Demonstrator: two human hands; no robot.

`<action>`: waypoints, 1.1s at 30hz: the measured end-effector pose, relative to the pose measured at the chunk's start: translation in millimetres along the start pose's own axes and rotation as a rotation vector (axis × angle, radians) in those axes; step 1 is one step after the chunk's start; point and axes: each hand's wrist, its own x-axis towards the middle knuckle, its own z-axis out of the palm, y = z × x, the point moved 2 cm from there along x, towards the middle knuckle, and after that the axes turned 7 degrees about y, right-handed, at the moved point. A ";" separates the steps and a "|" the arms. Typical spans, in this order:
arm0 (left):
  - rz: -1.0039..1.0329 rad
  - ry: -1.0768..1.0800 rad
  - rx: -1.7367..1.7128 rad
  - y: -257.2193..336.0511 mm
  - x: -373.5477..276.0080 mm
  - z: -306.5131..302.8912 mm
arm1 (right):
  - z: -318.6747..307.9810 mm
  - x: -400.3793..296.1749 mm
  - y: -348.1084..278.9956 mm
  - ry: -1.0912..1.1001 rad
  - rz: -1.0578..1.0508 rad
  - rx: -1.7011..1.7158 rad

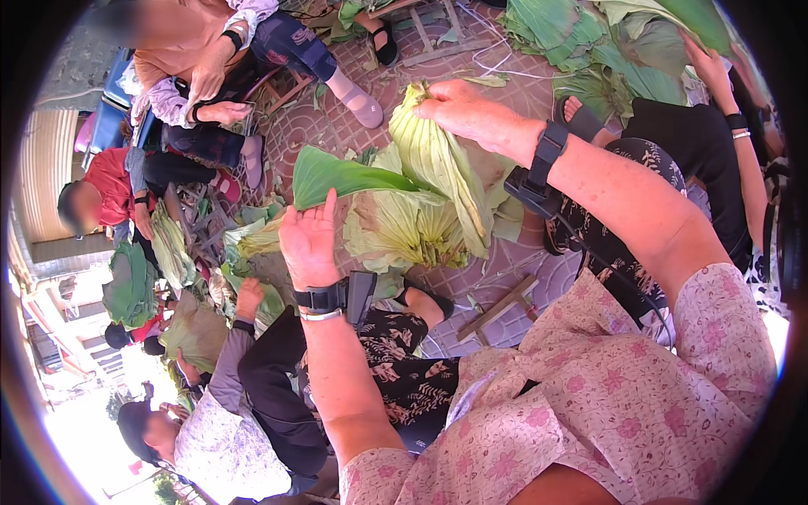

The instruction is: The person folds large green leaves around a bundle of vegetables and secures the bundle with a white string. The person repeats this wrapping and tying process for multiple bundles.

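My right hand (459, 112) is closed on the gathered top of a folded, pleated yellow-green leaf (435, 151), which hangs down from it. From this leaf a broad green leaf part (347, 178) stretches left to my left hand (310, 243). The left palm is turned up and bare; its fingers are extended at the green edge, one in front of it, the other fingertips partly hidden. Below lies a pile of large yellowish leaves (404, 230), likely lotus, with browned patches. Both wrists wear black straps with small devices.
Several people sit around on low seats, among them a person in red (120, 189) and one in a dark cap (214, 435). Stacked green leaves (555, 31) lie at upper right. A wooden stool frame (499, 310) stands on the patterned paving (297, 126); white string (492, 66) trails across it.
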 end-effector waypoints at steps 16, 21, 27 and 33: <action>1.149 -0.367 1.778 -80.3 -0.4 -20.4 | -55.4 29.3 -31.5 0.245 -0.194 0.392; 0.816 -0.390 1.925 -136.4 33.9 -117.7 | -56.2 18.7 -39.7 0.358 -0.205 0.239; 0.714 -0.352 1.979 -144.0 34.9 -143.6 | -50.1 14.2 -45.8 0.247 -0.143 0.442; 0.806 -0.151 1.744 -157.2 25.1 -124.8 | -43.8 8.4 -45.6 0.153 -0.142 0.469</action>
